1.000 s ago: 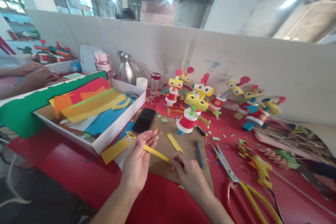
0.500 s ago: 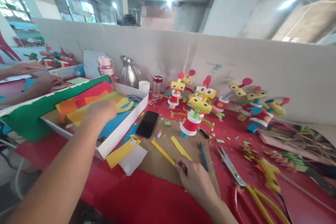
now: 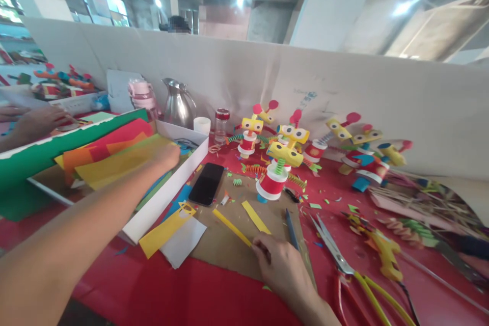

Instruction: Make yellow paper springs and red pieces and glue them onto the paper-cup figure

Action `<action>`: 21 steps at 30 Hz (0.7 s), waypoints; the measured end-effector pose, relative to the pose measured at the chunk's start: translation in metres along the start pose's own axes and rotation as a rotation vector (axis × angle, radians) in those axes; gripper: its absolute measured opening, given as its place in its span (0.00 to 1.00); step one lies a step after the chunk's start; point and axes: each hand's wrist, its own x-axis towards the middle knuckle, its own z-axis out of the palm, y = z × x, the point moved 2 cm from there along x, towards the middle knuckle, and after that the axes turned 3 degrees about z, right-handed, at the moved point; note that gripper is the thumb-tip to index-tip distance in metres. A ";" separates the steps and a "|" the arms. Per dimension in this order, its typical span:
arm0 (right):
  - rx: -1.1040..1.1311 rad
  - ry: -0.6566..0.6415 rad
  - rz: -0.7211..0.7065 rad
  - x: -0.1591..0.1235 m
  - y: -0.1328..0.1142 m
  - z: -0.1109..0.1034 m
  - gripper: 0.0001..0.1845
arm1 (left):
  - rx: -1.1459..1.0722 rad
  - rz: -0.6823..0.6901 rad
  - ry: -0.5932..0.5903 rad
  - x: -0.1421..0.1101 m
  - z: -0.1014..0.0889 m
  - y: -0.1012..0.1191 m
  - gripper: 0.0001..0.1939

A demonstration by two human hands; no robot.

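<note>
My left hand [image 3: 167, 158] reaches into a white-walled box [image 3: 168, 196] of coloured paper sheets, over the right part of a yellow sheet [image 3: 110, 165]. Its fingers are turned away from view. Down on the brown cardboard mat [image 3: 219, 247], my right hand [image 3: 282, 265] pinches the near end of a narrow yellow paper strip [image 3: 232, 226]. A second yellow strip [image 3: 255, 217] lies just beyond that hand. Left of the mat, a wider yellow piece with a cut-out end [image 3: 162, 232] overlaps a white sheet [image 3: 185, 239].
Robot-like paper-cup figures [image 3: 272, 183] stand behind the mat. A phone [image 3: 206, 183] lies beside the box. Large scissors [image 3: 336, 249], a blue pen [image 3: 291, 229] and a yellow glue gun [image 3: 389, 254] are at the right. A metal jug [image 3: 179, 104] stands behind; another person's hand [image 3: 42, 122] shows far left.
The camera view has shifted slightly. My left hand has moved to the right within the box, over the papers. My right hand stays at the strip's end.
</note>
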 end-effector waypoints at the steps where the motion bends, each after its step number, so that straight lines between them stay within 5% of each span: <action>1: 0.010 0.001 0.006 0.000 0.000 0.000 0.09 | 0.023 -0.054 -0.019 -0.002 -0.006 -0.003 0.16; 7: -0.011 -0.033 0.015 0.000 0.000 0.000 0.09 | 0.170 -0.247 -0.055 -0.029 -0.035 -0.020 0.20; 12: -0.014 -0.049 0.013 0.001 0.000 0.002 0.09 | 0.251 -0.111 -0.201 -0.054 -0.021 -0.023 0.16; 21: -0.014 -0.045 0.013 0.001 0.000 0.003 0.10 | 0.274 -0.106 -0.376 -0.066 -0.012 -0.031 0.20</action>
